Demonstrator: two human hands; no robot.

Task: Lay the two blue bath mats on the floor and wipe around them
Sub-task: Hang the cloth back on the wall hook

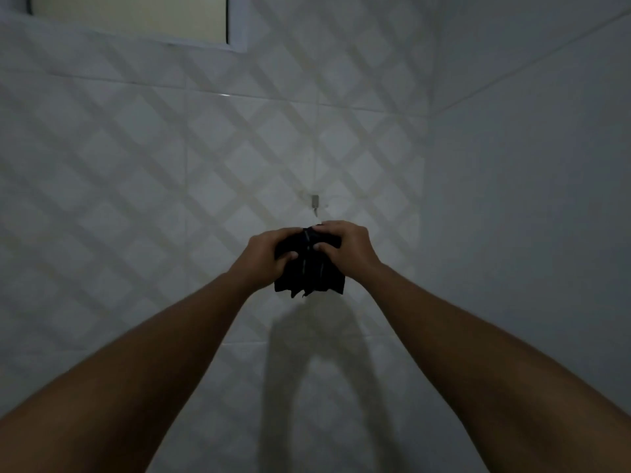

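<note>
While both arms reach out, fingers (319,247) clamp one dark cloth (309,271) — left hand (264,256), right hand (348,249).

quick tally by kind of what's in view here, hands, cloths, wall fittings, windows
bare hands: 2, left and right, both clutching the cloth
dark bunched fabric cloth: 1
small grey metal wall hook: 1
window with pale frame: 1
total: 5

No text, label, brand, number or sign can be read anywhere in the view. The tiled wall (239,148) carries only a diamond pattern, and the dark cloth (309,268) shows no legible marking in the dim light.
</note>
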